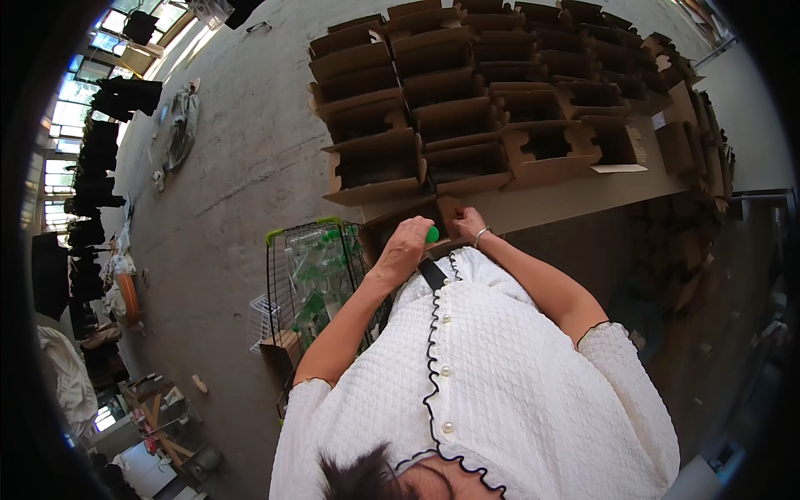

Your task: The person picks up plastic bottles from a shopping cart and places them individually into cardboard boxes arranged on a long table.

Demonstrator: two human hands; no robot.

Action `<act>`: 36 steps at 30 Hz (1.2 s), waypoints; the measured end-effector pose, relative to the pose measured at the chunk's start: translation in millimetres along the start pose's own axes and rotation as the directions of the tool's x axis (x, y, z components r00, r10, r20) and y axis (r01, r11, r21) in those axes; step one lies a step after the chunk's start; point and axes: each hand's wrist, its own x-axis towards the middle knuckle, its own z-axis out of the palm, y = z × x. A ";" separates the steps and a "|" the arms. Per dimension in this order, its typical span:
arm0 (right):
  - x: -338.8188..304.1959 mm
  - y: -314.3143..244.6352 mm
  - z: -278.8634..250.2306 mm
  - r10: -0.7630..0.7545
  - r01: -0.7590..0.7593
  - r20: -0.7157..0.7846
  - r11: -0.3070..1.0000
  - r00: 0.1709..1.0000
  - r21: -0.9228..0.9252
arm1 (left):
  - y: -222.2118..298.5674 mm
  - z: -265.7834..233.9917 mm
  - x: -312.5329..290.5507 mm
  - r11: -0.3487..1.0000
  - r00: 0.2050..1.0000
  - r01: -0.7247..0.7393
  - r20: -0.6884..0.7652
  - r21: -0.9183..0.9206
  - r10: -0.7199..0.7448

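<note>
Right now the left hand (pixel 406 250) is closing around a green-capped bottle (pixel 432 235), cap pointing right toward the right hand (pixel 468 223); its long axis is hidden. That hand is gripping a cardboard box (pixel 400 223) at the table edge (pixel 583 198).

Grey concrete floor (pixel 242 158), bare and scuffed, extends to the left of and beyond the hands. A row of bright glazed windows (pixel 67 142) runs along the far left wall, admitting daylight; dark garments (pixel 100 158) hang in front of the panes. A crumpled grey cloth (pixel 179 125) lies on the floor below them. Wooden furniture (pixel 154 408) stands at lower left.
</note>
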 end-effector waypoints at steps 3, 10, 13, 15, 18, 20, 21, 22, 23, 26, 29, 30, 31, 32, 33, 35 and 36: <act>6.8 13.8 1.8 -0.146 0.126 -0.091 0.972 0.985 -0.198 | -7.5 26.5 4.5 0.987 0.983 -0.041 0.185 0.154 0.012; 8.9 22.3 14.4 -0.263 0.227 -0.049 0.901 0.964 -0.370 | -48.7 72.0 -4.9 0.953 0.914 0.163 0.324 0.256 -0.243; 6.5 16.6 17.9 -0.268 0.254 0.005 0.906 0.963 -0.337 | -65.4 91.1 -1.4 0.931 0.855 0.244 0.392 0.272 -0.339; 4.9 12.6 15.8 -0.212 0.195 -0.013 0.920 0.977 -0.341 | -70.8 102.7 6.5 0.910 0.819 0.312 0.408 0.272 -0.403; 0.0 5.3 16.7 -0.203 0.182 -0.030 0.927 0.979 -0.328 | -85.0 117.1 5.3 0.860 0.752 0.474 0.421 0.189 -0.507; 0.5 8.6 13.3 -0.185 0.180 0.007 0.944 0.983 -0.277 | -93.2 129.3 -8.5 0.856 0.767 0.502 0.395 0.120 -0.505; 3.1 11.1 11.6 -0.158 0.166 0.053 0.958 0.986 -0.235 | -98.1 136.3 -18.9 0.848 0.771 0.524 0.378 0.082 -0.513; 2.2 10.9 11.9 -0.131 0.150 0.108 0.969 0.985 -0.196 | -105.8 143.2 -30.0 0.851 0.785 0.524 0.377 0.016 -0.491; -0.3 11.1 12.9 -0.117 0.139 0.120 0.969 0.986 -0.204 | -114.6 149.2 -40.3 0.850 0.800 0.524 0.371 -0.049 -0.472; -4.2 4.9 5.7 -0.106 0.125 0.111 0.975 0.988 -0.183 | -103.7 140.5 -33.4 0.837 0.759 0.547 0.438 -0.027 -0.482; -4.7 0.9 7.1 -0.178 0.188 0.078 0.969 0.981 -0.159 | -97.7 136.9 -27.5 0.779 0.657 0.611 0.458 0.141 -0.599; -2.8 -0.8 8.5 -0.211 0.220 0.065 0.952 0.975 -0.211 | -97.8 139.7 -20.5 0.731 0.606 0.663 0.459 0.159 -0.650; -1.9 -6.0 11.0 -0.245 0.254 0.065 0.930 0.967 -0.266 | -102.1 146.4 -17.6 0.672 0.546 0.720 0.458 0.173 -0.702; -2.9 -10.5 13.3 -0.171 0.183 0.069 0.958 0.983 -0.222 | -110.6 157.6 -16.8 0.714 0.587 0.646 0.423 0.269 -0.690; -7.0 -21.8 15.2 -0.247 0.259 0.079 0.907 0.966 -0.331 | -125.4 184.2 -23.7 0.734 0.622 0.575 0.389 0.361 -0.679; -12.1 -34.5 18.2 -0.319 0.332 0.103 0.849 0.942 -0.412 | -146.5 231.8 -39.1 0.740 0.686 0.437 0.342 0.512 -0.642; -13.3 -37.4 19.4 -0.316 0.330 0.101 0.859 0.943 -0.391 | -155.9 251.3 -47.3 0.733 0.718 0.366 0.327 0.573 -0.615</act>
